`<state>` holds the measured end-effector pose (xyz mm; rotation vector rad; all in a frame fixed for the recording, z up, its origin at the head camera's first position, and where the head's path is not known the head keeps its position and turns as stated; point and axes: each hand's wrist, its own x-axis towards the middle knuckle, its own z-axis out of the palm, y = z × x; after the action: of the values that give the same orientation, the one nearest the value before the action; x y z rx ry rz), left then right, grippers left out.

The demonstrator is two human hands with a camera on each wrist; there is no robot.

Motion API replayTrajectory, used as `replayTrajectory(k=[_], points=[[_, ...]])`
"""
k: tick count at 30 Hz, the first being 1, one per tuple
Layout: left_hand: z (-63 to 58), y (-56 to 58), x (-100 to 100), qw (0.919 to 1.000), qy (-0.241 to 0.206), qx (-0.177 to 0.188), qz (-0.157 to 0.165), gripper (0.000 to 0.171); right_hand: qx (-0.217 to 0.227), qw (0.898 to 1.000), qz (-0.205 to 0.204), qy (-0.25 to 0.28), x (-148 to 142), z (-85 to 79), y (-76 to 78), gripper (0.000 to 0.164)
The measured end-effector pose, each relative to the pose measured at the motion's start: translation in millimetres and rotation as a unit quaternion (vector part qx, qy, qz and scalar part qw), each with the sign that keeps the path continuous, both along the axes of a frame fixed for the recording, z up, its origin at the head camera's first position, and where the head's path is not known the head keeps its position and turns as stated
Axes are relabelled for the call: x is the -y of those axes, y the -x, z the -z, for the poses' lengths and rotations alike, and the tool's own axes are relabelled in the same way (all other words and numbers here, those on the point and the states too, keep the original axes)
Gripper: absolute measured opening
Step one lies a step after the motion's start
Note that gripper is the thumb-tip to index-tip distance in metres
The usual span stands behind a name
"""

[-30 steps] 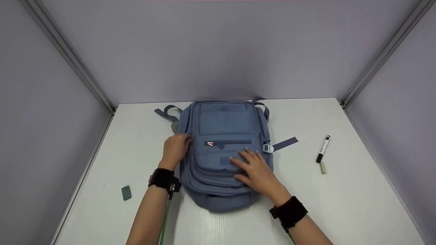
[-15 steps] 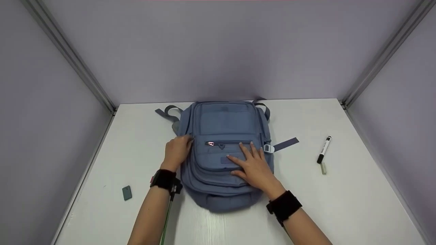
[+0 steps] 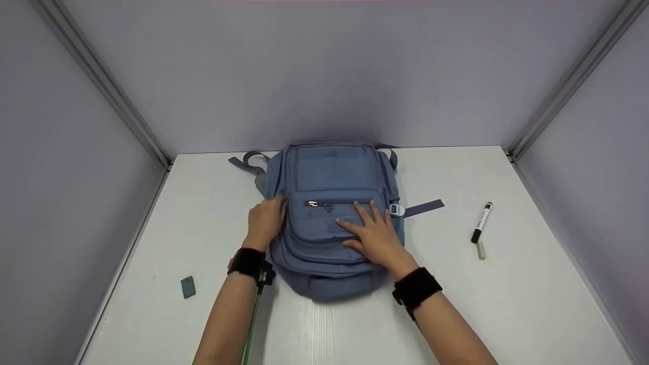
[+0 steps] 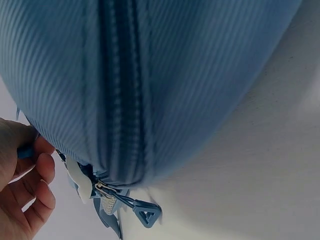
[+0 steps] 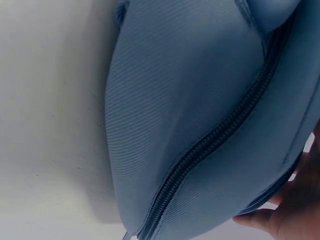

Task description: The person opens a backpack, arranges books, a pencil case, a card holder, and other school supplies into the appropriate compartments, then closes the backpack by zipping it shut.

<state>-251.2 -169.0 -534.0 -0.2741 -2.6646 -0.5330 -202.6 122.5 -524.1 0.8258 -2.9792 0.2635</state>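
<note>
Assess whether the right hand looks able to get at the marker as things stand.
Probably yes. The right hand lies spread on the backpack and seems to hold nothing. The marker lies on the table off to the right; only a strap end lies near the way.

Left hand (image 4: 22,182): fingers (image 4: 46,167) curled, pinching a small blue tab (image 4: 25,151)
Bag (image 4: 50,75): blue, ribbed, above and right of the fingers
Zipper (image 4: 125,110): right of them
Triangular pull (image 4: 156,212): lower right of them
Table (image 4: 265,160): far right of them
</note>
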Motion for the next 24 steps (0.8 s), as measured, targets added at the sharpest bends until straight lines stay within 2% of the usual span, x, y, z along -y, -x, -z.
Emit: replayTrajectory(k=[5, 12, 17, 24], points=[[0.9, -2.2, 2.1, 1.0, -0.006, -0.004, 0.002, 0.013, 0.005, 1.0, 0.0, -0.005, 0.0, -0.3, 1.8, 0.056], [4.2, -10.2, 4.6, 0.9996, -0.014, -0.016, 0.02, 0.015, -0.006, 1.0, -0.008, 0.001, -1.7, 0.2, 1.9, 0.056], [2.9, -18.5, 5.3, 0.999, -0.026, 0.007, 0.035, 0.014, -0.003, 1.0, -0.009, -0.001, -2.5, 0.8, 2.3, 0.056], [-3.1, -29.3, 5.3, 0.9984, -0.02, 0.029, 0.045, 0.012, 0.004, 1.0, -0.011, 0.004, -2.4, 1.0, 2.9, 0.056]])
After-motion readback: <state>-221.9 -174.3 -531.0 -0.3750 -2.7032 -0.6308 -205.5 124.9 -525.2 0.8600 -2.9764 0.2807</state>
